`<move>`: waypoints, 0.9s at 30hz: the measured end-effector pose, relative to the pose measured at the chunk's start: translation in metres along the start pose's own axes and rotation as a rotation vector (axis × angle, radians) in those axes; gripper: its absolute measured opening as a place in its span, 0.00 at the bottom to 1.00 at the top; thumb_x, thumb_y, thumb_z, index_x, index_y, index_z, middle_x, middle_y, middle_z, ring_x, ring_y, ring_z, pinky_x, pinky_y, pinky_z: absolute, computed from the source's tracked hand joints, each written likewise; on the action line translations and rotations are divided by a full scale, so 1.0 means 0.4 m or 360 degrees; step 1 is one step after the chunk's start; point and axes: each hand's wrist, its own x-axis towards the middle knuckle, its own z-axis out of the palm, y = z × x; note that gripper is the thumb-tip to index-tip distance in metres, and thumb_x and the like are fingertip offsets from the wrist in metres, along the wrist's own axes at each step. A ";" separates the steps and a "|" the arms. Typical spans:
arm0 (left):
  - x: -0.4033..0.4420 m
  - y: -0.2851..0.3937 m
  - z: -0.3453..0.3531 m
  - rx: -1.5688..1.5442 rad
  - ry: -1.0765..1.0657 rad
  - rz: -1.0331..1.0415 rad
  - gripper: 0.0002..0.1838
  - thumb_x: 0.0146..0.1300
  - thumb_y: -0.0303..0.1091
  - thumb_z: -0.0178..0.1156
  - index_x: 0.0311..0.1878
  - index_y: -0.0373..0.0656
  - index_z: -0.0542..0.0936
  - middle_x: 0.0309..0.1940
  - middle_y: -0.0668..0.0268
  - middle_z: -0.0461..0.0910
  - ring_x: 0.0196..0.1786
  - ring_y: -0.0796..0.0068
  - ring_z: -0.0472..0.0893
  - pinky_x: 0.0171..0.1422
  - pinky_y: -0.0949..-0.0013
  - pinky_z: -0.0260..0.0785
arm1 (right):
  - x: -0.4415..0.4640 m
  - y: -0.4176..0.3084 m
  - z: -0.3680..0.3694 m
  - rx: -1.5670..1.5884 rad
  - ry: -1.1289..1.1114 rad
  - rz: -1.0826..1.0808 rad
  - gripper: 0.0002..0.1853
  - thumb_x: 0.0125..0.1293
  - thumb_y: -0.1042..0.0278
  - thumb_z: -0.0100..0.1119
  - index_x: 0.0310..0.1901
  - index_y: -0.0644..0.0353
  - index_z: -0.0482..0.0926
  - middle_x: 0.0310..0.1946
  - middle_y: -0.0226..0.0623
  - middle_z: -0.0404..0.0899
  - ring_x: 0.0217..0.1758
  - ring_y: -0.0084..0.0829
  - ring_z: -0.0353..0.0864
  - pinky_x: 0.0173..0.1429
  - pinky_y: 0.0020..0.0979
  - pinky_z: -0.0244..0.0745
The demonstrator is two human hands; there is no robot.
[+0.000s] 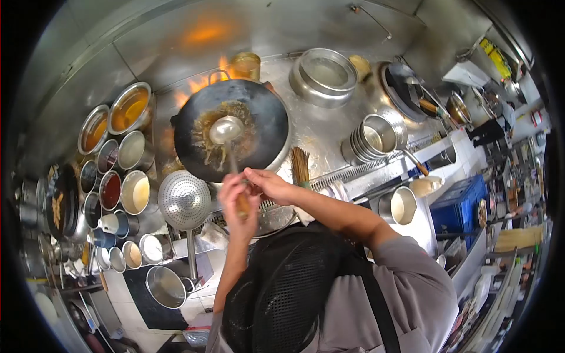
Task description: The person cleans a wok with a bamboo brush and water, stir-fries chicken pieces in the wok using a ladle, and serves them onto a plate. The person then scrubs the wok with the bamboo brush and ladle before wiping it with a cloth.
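My left hand [238, 203], smeared by motion, is wrapped around the wooden handle of a steel ladle [226, 129]. The ladle's bowl rests in the food, a brownish, stringy mass [212, 156], inside a large black wok [268, 129]. My right hand [269, 185] meets the left one beside the handle. Its thumb points toward the wok and its fingers are curled; what they grip, if anything, is hidden. Flames [222, 67] rise behind the wok's far rim. A perforated steel strainer [184, 200] lies just left of my left hand.
Left of the wok crowd several metal seasoning pots [135, 192] and two bowls of orange liquid [130, 109]. A bamboo brush [299, 165] stands to the right, past it stacked pots [376, 136] and a wide steel pot [323, 76]. A blue crate [462, 203] is farther right.
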 end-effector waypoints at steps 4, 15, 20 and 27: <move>-0.042 -0.032 -0.177 -0.0351 0.0310 -0.0415 0.20 0.64 0.19 0.59 0.59 0.39 0.70 0.63 0.54 0.72 0.68 0.57 0.71 0.74 0.55 0.62 | -0.075 0.049 -0.136 -0.1601 0.0202 -0.0568 0.28 0.72 0.44 0.54 0.60 0.61 0.77 0.43 0.50 0.80 0.49 0.48 0.82 0.54 0.43 0.79; -0.069 -0.010 -0.398 -0.0233 0.0289 -0.0926 0.19 0.62 0.17 0.62 0.57 0.35 0.74 0.62 0.51 0.76 0.65 0.61 0.75 0.73 0.59 0.63 | -0.073 0.328 -0.401 -0.2119 0.1242 0.0206 0.49 0.48 0.45 0.73 0.69 0.61 0.62 0.42 0.61 0.77 0.52 0.65 0.79 0.58 0.49 0.76; -0.093 -0.070 -0.385 -0.0819 0.0536 -0.0604 0.12 0.66 0.18 0.59 0.51 0.38 0.76 0.61 0.51 0.77 0.68 0.54 0.73 0.73 0.50 0.64 | -0.150 0.207 -0.515 0.0444 0.0709 0.0419 0.20 0.55 0.56 0.59 0.48 0.56 0.76 0.31 0.37 0.78 0.35 0.36 0.76 0.41 0.39 0.73; -0.142 -0.106 -0.347 -0.1118 0.0955 -0.0663 0.07 0.72 0.28 0.57 0.50 0.43 0.76 0.52 0.57 0.81 0.67 0.51 0.73 0.74 0.45 0.60 | -0.150 -0.085 -0.244 0.0382 0.0661 -0.0191 0.21 0.59 0.59 0.55 0.53 0.56 0.72 0.36 0.38 0.76 0.38 0.36 0.78 0.39 0.42 0.78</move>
